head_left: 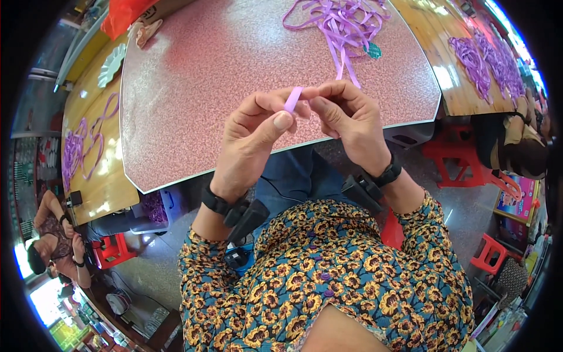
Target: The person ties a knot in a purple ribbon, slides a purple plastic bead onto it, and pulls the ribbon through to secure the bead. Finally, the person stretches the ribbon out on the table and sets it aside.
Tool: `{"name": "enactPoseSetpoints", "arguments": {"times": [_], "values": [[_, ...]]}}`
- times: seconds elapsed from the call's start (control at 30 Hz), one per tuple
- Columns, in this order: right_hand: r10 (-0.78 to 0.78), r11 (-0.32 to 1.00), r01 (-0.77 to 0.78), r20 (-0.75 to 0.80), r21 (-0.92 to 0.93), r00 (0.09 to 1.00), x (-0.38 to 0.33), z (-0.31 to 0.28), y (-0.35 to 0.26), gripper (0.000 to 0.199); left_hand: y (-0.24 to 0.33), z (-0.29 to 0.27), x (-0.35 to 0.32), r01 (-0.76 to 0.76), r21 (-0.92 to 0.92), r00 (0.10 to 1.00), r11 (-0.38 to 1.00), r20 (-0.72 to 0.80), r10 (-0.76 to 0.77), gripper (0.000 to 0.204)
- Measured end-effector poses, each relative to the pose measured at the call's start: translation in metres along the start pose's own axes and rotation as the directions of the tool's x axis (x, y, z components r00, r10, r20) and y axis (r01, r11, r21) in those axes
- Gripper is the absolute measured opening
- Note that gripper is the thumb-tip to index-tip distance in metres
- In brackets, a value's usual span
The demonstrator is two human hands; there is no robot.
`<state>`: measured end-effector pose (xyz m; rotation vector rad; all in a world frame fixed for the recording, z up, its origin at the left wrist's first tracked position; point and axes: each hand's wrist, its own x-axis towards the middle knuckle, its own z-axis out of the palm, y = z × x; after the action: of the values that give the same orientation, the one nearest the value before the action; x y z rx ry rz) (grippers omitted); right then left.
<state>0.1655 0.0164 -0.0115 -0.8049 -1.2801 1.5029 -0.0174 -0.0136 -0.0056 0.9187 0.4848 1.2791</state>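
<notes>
A short flat piece of purple ribbon stands up between the thumb and index finger of my left hand, which is closed on it. My right hand is closed in a pinch close beside it, its fingertips meeting the left index finger; whatever lies between them is hidden. Both hands are raised over the near edge of the pink speckled table. Beyond them lies a tangled heap of purple ribbon, and its loose strands trail down toward the back of my right hand.
A green tag lies by the heap. Wooden tables flank mine, with more purple ribbon on the left and right. An orange-red bag sits at the far left. Red stools stand nearby. One person sits left, another right.
</notes>
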Motion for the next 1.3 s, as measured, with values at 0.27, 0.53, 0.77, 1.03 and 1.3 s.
{"name": "enactPoseSetpoints", "arguments": {"times": [0.27,0.53,0.77,1.03,1.3], "values": [[0.021,0.984,-0.010,0.057,-0.177,0.998,0.006,0.004,-0.008,0.019,0.006,-0.001,0.007,-0.420,0.908,0.852,0.006,0.392,0.347,0.021],[0.300,0.952,-0.283,0.170,-0.118,0.939,0.015,-0.006,-0.011,0.019,0.019,0.001,0.006,-0.460,0.851,0.865,-0.254,0.494,0.089,0.019],[0.244,0.952,-0.176,0.270,-0.252,0.931,0.018,-0.012,-0.009,0.021,0.020,-0.002,0.004,-0.482,0.822,0.855,-0.303,0.517,0.045,0.021],[0.256,0.965,-0.222,0.327,-0.138,0.910,0.016,-0.013,-0.009,0.023,0.004,-0.008,0.002,-0.211,0.948,0.959,0.237,0.154,0.237,0.011],[0.121,0.974,-0.077,0.205,-0.213,0.971,0.012,-0.007,-0.005,0.018,-0.002,-0.007,0.008,-0.219,0.906,0.944,0.363,0.102,0.314,0.012]]}}
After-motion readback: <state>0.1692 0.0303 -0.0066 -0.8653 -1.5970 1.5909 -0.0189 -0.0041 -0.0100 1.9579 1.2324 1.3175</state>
